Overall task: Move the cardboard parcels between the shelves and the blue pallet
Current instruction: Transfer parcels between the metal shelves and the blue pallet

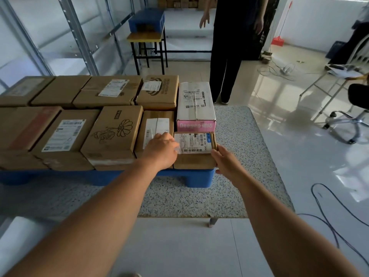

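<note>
Cardboard parcels cover the blue pallet [111,176] in two rows, packed tight w/ sides touching; the pallet sits on a speckled mat [199,196].

Risks, left to right: the flower-print box [112,134] and the labelled box [154,130] next to it butt right up against the target, so a skewed lift could drag or tip them. The left hand [161,150] lies over the seam between labelled box and small parcel [194,150], fingers curled down at its left edge. They may be wedged in the gap, can't tell how deep. Right hand [225,160] presses the parcel's right side, fingers bent round the corner; so it's held btwn both hands. Only side pressure, prob. no support underneath: it could slip. The white-and-pink box [196,104] behind touches it and may shift.

The parcel itself: small, brown, flattish, white barcode label on top, at the pallet's front right corner, near the edge.
</note>
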